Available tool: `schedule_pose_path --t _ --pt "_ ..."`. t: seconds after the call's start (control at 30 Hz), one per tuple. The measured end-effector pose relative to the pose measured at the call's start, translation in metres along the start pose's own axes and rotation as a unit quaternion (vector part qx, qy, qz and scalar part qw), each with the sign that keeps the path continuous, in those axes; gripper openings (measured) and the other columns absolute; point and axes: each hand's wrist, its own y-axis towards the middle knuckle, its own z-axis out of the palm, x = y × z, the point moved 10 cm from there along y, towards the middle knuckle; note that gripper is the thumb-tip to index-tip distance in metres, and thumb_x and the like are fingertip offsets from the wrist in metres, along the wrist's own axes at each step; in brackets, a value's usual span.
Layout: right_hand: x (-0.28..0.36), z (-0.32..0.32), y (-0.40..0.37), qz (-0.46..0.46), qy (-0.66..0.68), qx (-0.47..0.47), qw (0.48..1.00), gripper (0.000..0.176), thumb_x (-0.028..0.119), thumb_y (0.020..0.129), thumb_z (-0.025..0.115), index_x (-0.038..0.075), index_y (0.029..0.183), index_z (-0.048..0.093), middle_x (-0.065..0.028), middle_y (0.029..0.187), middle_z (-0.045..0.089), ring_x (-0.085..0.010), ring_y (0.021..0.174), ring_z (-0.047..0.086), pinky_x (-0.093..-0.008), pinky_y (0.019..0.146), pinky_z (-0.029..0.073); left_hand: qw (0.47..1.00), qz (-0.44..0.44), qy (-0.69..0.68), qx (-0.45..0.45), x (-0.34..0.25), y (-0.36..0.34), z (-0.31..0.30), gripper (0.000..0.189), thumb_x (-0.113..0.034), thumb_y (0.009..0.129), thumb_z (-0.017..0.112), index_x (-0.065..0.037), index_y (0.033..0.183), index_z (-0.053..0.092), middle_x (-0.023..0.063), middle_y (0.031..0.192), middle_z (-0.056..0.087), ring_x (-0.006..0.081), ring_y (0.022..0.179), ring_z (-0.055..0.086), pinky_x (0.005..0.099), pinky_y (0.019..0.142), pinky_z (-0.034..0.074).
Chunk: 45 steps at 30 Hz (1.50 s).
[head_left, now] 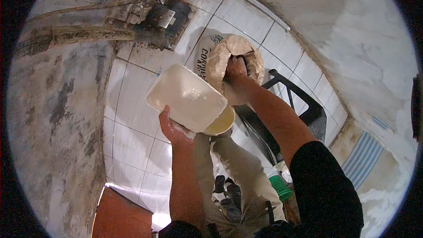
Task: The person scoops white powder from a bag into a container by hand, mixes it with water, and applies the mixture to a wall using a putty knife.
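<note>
1. We saw the left hand (pixel 174 128) holding a white tub (pixel 187 97) up over the tiled floor (pixel 132 105), its grip clamped on the tub's near edge with the thumb on the rim.
2. The right hand (pixel 235 72) was pushed down into the open mouth of a paper sack (pixel 229 55) just to the right of the tub and a little farther off. Its fingers were hidden inside, so we could not tell whether that grip was closed or spread.
3. The tub held only a small heap of white powder (pixel 191 93) near its middle.
4. We judged the tub to be the weak point. It was held by one edge and tilted, so more weight could tip it and spill powder onto the floor.
5. A gap showed between the sack mouth and the tub rim. Anything carried across it could scatter onto the trousers below.
6. The sack leaned by a black chair (pixel 304 105). A hard pull from the hand inside might tear the crumpled paper or topple the sack.
7. A yellow bowl (pixel 222 123) peeked out under the tub's right corner. We could not tell what carried it, and a knock from the tub might shift it.
8. The sack's white face bore dark printed capitals (pixel 203 59) that looked like "CORON" with a shorter line beneath, but folds cut them off. We could read no other label.
</note>
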Motion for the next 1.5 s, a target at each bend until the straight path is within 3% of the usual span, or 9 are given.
schedule_pose_path --t 0.07,0.1,0.17,0.3,0.37,0.57,0.77,1.3,1.5 --pt "0.030 0.006 -0.025 0.196 -0.319 -0.540 0.754 0.043 0.028 0.094 0.050 0.009 0.131 0.057 -0.0102 0.131 0.055 -0.0257 0.125 0.046 -0.0421 0.095 0.038 1.000 -0.001 -0.001 0.001 0.001 0.004 0.003 0.063 -0.038 0.086 0.055 0.000 0.135 0.041 0.0176 0.126 0.052 0.0336 0.116 0.051 0.0477 0.098 0.044" --pt "0.026 -0.006 -0.028 0.196 -0.321 -0.540 0.753 0.043 0.028 0.094 0.050 0.009 0.131 0.057 -0.0102 0.131 0.055 -0.0257 0.125 0.046 -0.0421 0.095 0.038 1.000 -0.002 -0.003 0.002 0.002 0.007 0.002 0.063 -0.038 0.086 0.055 0.000 0.135 0.041 0.0176 0.126 0.052 0.0336 0.116 0.051 0.0477 0.098 0.044" --pt "0.013 -0.009 0.003 -0.036 0.121 -0.196 0.972 0.040 0.027 0.094 0.049 0.003 0.126 0.056 -0.0189 0.113 0.063 -0.0289 0.113 0.054 -0.0424 0.106 0.035 0.999 -0.014 -0.022 0.031 0.011 0.011 0.000 0.064 -0.037 0.086 0.055 0.000 0.136 0.040 0.0180 0.126 0.051 0.0342 0.116 0.052 0.0480 0.097 0.044" --pt "0.009 -0.052 -0.021 -0.086 0.015 -0.091 0.992 0.042 0.032 0.096 0.047 0.007 0.129 0.054 -0.0155 0.122 0.060 -0.0259 0.117 0.053 -0.0372 0.106 0.035 0.999 -0.002 -0.027 0.039 0.015 0.016 0.005 0.064 -0.035 0.085 0.056 0.000 0.136 0.040 0.0184 0.127 0.051 0.0345 0.117 0.052 0.0486 0.098 0.044" --pt "0.017 -0.012 0.009 -0.117 0.385 -0.137 0.905 0.045 0.031 0.095 0.047 0.007 0.132 0.053 -0.0130 0.133 0.055 -0.0274 0.121 0.051 -0.0372 0.107 0.034 0.998 -0.014 -0.039 0.050 0.018 0.017 0.004 0.064 -0.035 0.085 0.056 0.000 0.136 0.040 0.0190 0.127 0.050 0.0347 0.117 0.051 0.0489 0.098 0.044" --pt "0.009 -0.047 -0.018 -0.072 0.049 -0.108 0.990 0.052 0.033 0.096 0.045 0.005 0.140 0.043 -0.0155 0.143 0.047 -0.0322 0.129 0.045 -0.0534 0.109 0.028 0.999 -0.021 -0.028 0.022 0.013 0.013 0.011 0.064 -0.034 0.085 0.056 0.001 0.136 0.039 0.0194 0.127 0.051 0.0350 0.117 0.051 0.0493 0.098 0.044" --pt "0.017 -0.025 -0.007 -0.089 0.194 -0.080 0.974 0.056 0.031 0.095 0.046 0.002 0.142 0.039 -0.0250 0.144 0.042 -0.0391 0.131 0.043 -0.0601 0.108 0.029 1.000 -0.017 -0.007 0.023 0.011 0.020 0.012 0.063 -0.034 0.086 0.055 0.001 0.135 0.040 0.0192 0.126 0.051 0.0349 0.115 0.053 0.0486 0.098 0.044" --pt "0.011 -0.022 -0.007 -0.077 0.219 -0.129 0.964 0.025 0.025 0.084 0.059 0.003 0.090 0.069 -0.0180 0.090 0.070 -0.0319 0.082 0.069 -0.0442 0.074 0.054 0.998 -0.020 -0.044 0.043 0.023 0.030 0.003 0.062 -0.035 0.086 0.056 -0.001 0.135 0.040 0.0167 0.126 0.052 0.0337 0.117 0.051 0.0485 0.098 0.044" --pt "0.014 -0.026 -0.015 -0.101 0.164 -0.120 0.974 0.027 0.022 0.085 0.061 0.007 0.105 0.068 -0.0148 0.109 0.066 -0.0277 0.094 0.066 -0.0400 0.075 0.052 1.000 -0.024 0.016 0.013 0.016 0.029 -0.003 0.066 -0.043 0.086 0.053 -0.004 0.137 0.039 0.0173 0.128 0.050 0.0366 0.117 0.051 0.0539 0.095 0.045"
